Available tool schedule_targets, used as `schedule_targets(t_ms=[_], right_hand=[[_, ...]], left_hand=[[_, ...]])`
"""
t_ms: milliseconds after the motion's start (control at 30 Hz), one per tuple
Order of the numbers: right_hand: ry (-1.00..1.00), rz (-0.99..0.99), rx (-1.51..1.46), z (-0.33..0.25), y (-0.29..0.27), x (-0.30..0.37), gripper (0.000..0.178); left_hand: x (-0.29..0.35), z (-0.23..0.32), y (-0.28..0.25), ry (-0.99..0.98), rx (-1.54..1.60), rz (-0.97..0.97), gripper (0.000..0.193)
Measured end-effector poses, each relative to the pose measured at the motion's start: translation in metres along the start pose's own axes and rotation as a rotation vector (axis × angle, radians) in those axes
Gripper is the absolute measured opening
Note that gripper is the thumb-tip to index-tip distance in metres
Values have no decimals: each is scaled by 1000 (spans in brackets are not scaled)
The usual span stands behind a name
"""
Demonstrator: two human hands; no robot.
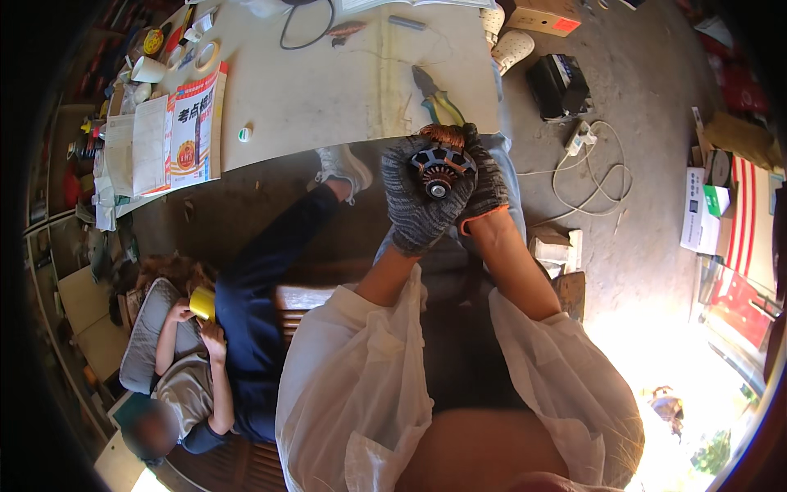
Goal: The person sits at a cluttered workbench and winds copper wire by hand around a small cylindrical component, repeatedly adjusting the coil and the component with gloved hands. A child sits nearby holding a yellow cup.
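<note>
We hold a copper-wound motor part at the near edge of the desk, near the green-handled pliers. Our gloved left hand has its fingers closed around it; our right hand sits against its right side, fingers mostly hidden, so we cannot tell how far they close.

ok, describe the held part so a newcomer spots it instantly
Start at the near edge of the pale table. There the left hand and right hand, in grey gloves, hold a round metal part. Copper windings set it apart from the green-handled pliers beyond.
</note>
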State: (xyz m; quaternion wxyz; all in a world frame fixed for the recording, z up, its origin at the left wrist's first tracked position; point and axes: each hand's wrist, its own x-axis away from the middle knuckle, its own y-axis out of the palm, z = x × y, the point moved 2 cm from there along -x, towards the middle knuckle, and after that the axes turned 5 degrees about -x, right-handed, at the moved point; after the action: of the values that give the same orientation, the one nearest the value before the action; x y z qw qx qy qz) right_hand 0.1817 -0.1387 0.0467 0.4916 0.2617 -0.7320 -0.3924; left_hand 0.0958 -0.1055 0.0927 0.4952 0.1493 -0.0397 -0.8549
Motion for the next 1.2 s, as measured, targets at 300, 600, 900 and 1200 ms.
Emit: schedule_targets(t_ms=[300,600,900,1200], right_hand=[[7,-69,-45,-21,21,20,33],[-966,-220,1274,-63,7,32,26],[-130,206,-50,-68,27,30,23],[79,163,-282,-61,23,32,22]], left_hand=[[-4,-6,-12,-163,472,17,55],[-7,-4,2,-174,158,-70,58],[-9,19,-5,284,-474,-528,70],[-7,6,-13,191,-386,-516,68]])
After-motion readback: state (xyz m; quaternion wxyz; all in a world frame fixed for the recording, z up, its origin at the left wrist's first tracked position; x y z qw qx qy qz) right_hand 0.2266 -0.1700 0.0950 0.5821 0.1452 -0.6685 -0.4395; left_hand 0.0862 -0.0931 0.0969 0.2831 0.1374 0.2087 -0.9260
